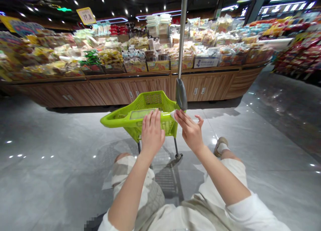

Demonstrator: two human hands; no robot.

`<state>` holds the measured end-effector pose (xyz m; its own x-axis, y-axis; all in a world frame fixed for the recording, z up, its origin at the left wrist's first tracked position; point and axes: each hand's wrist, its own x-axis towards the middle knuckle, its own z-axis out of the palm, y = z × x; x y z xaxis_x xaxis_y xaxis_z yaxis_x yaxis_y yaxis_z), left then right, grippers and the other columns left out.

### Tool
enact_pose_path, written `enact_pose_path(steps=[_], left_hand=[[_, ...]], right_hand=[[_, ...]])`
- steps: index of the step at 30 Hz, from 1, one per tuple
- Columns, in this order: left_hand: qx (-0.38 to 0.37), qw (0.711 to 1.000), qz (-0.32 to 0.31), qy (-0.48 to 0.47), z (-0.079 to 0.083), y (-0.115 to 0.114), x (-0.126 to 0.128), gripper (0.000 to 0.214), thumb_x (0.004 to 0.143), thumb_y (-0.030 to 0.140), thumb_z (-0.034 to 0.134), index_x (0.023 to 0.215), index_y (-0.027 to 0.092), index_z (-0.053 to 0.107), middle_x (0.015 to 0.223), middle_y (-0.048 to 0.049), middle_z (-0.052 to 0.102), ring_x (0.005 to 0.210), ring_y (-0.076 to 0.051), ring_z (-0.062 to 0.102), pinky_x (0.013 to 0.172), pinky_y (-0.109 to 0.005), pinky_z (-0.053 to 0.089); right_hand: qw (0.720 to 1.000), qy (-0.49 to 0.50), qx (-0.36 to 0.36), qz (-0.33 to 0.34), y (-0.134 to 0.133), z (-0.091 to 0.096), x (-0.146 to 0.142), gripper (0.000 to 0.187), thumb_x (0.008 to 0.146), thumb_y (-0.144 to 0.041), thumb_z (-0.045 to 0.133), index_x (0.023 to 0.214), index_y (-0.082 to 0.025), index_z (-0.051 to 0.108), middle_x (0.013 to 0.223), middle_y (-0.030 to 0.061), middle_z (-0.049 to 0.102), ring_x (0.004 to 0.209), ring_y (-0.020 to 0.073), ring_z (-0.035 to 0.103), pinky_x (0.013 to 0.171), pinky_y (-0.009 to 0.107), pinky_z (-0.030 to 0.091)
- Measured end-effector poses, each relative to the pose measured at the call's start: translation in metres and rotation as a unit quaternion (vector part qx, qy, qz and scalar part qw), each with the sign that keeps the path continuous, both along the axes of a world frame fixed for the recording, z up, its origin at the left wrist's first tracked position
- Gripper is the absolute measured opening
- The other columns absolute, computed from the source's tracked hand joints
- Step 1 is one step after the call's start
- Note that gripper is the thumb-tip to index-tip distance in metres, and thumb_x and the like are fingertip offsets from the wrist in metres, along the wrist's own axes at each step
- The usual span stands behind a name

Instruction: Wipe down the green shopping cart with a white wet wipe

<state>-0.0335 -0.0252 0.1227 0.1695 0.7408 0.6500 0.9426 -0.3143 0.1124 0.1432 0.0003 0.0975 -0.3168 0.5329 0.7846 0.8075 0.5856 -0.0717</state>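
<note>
A small green shopping cart (147, 96) with a plastic basket stands on the floor before me. My left hand (151, 134) rests over the middle of its handle (165, 114), fingers laid across the top and thumb below. At the handle's right end, a white tissue (173, 114) shows under the fingertips of my right hand (192, 129). The fingers there press together on it, while the little finger sticks out to the side. Just beyond that hand, a grey metal pole (183, 33) rises from a dark grey holder (181, 94) at the cart's right side.
A long wooden display counter (140, 87) stacked with packaged food (135, 53) runs across behind the cart. A yellow-edged price sign (86, 16) hangs above it at left. More shelves (298, 53) stand at right. Shiny grey floor tiles (50, 137) surround my legs.
</note>
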Motion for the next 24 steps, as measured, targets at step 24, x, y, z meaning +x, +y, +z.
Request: enact_pose_path(steps=[24], left_hand=[[-0.011,1.0,0.012,0.023,-0.009,0.014,0.04,0.075,0.086,0.007,0.042,0.157,0.008,0.015,0.165,-0.014,0.018,0.154,-0.023,0.01,0.125,-0.045,0.021]], right_hand=[[0.997,0.057,0.022,-0.04,0.008,-0.012,0.001,0.076,0.079,0.001,0.037,0.15,-0.026,0.039,0.143,0.0083,0.057,0.137,0.0193,0.049,0.113,0.045,0.016]])
